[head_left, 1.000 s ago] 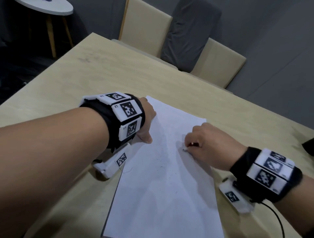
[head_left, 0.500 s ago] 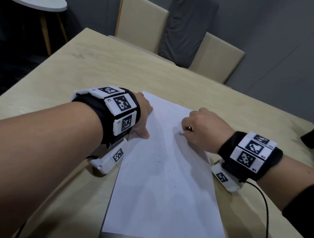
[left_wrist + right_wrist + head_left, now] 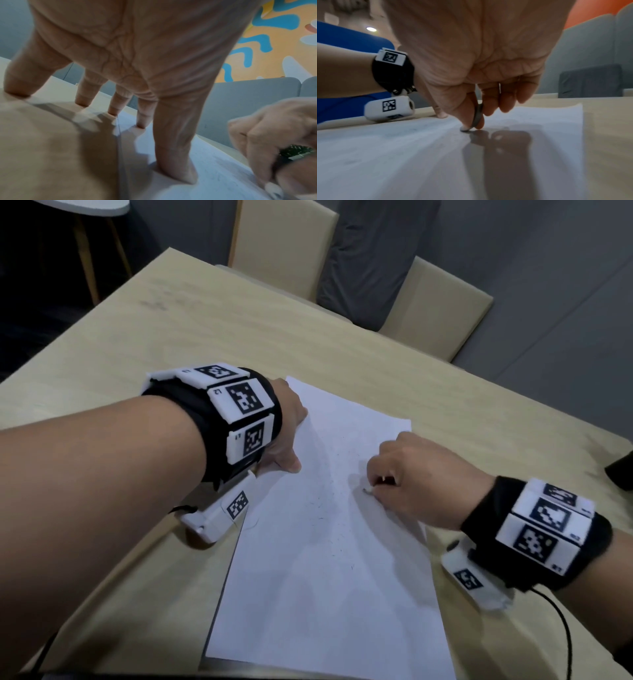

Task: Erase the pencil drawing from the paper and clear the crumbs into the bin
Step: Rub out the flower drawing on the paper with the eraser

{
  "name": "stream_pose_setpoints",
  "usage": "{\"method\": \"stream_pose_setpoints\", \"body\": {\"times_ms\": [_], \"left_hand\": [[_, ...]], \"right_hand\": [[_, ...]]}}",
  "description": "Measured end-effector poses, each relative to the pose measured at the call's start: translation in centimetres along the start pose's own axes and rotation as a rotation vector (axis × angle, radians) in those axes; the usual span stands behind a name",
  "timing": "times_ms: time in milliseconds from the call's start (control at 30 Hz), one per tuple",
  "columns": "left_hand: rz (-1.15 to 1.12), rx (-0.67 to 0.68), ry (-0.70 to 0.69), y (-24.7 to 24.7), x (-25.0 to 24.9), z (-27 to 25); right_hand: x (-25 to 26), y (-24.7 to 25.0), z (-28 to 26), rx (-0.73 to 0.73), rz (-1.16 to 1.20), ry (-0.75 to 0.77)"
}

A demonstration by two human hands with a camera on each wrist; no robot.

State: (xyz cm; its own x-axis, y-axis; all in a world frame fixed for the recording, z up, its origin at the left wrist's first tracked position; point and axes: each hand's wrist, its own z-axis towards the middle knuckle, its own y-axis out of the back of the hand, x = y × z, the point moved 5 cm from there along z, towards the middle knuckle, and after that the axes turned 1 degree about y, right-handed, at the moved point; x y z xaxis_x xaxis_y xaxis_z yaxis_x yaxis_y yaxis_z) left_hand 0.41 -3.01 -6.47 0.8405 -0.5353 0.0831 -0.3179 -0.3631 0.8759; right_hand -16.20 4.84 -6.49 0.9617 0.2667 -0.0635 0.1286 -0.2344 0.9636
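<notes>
On the paper [image 3: 325,525], head view: left hand [image 3: 284,436] pressed at the sheet's left edge, thumb on the paper, gripping nothing. Right hand [image 3: 407,474] toward the paper's right side, fingers curled, pinching a small eraser [image 3: 368,491] tip-down on the sheet. Dark crumbs [image 3: 329,518] scattered mid-paper. Table [image 3: 171,337] beneath. Bin: not in view; no container shown.

Left wrist view: fingers [image 3: 175,155] straight, tips down across the paper's edge [image 3: 118,135].

Right wrist view: eraser [image 3: 465,128] touching paper [image 3: 402,155], held between thumb and forefinger.

Risk, judged: hard rubbing could wrinkle the sheet if the left hand's hold slackens; crumbs could scatter onto the table.
</notes>
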Motion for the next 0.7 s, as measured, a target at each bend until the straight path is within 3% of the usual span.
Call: {"method": "stream_pose_setpoints", "body": {"times_ms": [67,200,333,467,600,700], "left_hand": [[-0.004,-0.007,0.002,0.0,0.0,0.1],[0.004,-0.022,0.001,0.0,-0.2,0.1],[-0.012,-0.018,0.004,0.0,0.0,0.2],[-0.010,-0.031,-0.003,0.0,-0.2,0.2],[-0.007,-0.033,-0.001,-0.2,0.0,0.3],[-0.009,-0.038,-0.005,-0.1,-0.1,0.3]], "right_hand": [[0.6,-0.2,-0.4,0.030,0.018,0.019],[-0.5,0.7,0.3,-0.054,-0.092,-0.091],[2.0,-0.2,-0.6,0.010,0.032,0.029],[0.5,0.8,0.2,-0.052,-0.077,-0.099],[2.4,0.1,0.1,0.012,0.050,-0.016],[1.0,0.8,0.7,-0.022,-0.052,-0.116]]}}
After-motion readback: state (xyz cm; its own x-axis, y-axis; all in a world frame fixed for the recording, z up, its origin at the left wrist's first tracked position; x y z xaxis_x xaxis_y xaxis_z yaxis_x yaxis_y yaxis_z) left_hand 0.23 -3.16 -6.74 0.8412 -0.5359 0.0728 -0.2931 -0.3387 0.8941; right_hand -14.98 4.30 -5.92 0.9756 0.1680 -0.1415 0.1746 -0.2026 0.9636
